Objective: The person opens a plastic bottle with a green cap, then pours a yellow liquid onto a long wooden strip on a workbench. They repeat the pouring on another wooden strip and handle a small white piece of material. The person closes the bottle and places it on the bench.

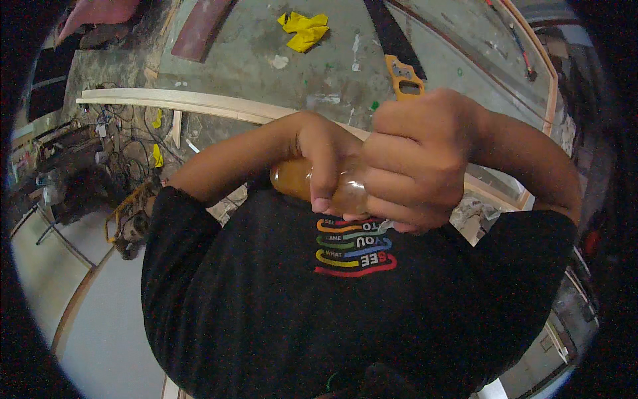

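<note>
In front of my chest lies a clear bottle (290, 177) with amber-brown contents, tilted nearly sideways. My left hand (323, 156) is wrapped around its middle, the thumb pressing on the near side. Closed in a fist, my right hand (415, 163) covers the bottle's right end, so that end is hidden. Just beyond the right hand, a handsaw (403, 74) with an orange-yellow handle and dark blade rests on the grey work surface (246, 60).
A crumpled yellow piece (304, 32) and a maroon strip (201, 30) lie on the surface. A pale wooden strip (179, 100) runs along its near edge. At left are tangled cables (136, 143) and a yellow-framed tool (127, 216). A wooden edge (551, 86) borders the right.
</note>
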`<state>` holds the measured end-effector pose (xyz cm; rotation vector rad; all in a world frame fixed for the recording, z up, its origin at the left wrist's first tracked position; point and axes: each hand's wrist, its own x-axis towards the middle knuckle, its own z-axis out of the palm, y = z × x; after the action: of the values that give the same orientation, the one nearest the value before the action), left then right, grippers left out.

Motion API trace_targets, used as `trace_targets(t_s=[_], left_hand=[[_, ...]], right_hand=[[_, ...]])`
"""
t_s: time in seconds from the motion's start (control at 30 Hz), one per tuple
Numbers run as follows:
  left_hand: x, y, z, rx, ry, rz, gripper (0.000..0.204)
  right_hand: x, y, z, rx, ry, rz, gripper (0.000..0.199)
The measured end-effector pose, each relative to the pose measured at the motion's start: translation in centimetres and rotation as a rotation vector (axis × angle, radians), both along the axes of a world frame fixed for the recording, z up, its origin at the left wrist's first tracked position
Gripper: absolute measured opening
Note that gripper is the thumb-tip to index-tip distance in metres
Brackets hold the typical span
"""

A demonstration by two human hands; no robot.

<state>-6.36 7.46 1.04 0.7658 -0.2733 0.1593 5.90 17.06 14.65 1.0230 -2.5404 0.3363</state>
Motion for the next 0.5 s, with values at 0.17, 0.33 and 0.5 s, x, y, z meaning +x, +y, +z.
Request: trace_targets(t_s=[0.17, 0.33, 0.5], left_hand=[[-1.5, -0.9, 1.7, 0.171, 0.281, 0.351, 0.039], [-3.3, -2.7, 6.0, 0.460, 0.717, 0.718, 0.036], [-2.5, -3.7, 7.6, 0.694, 1.187, 1.205, 0.051]], right_hand=[[0.9, -0.4, -1.3, -0.128, -0.037, -0.168, 0.029], [2.7, -1.1, -1.9, -0.230, -0.143, -0.413, 0.031], [2.8, -1.6, -3.0, -0.460, -0.348, -0.860, 0.031]])
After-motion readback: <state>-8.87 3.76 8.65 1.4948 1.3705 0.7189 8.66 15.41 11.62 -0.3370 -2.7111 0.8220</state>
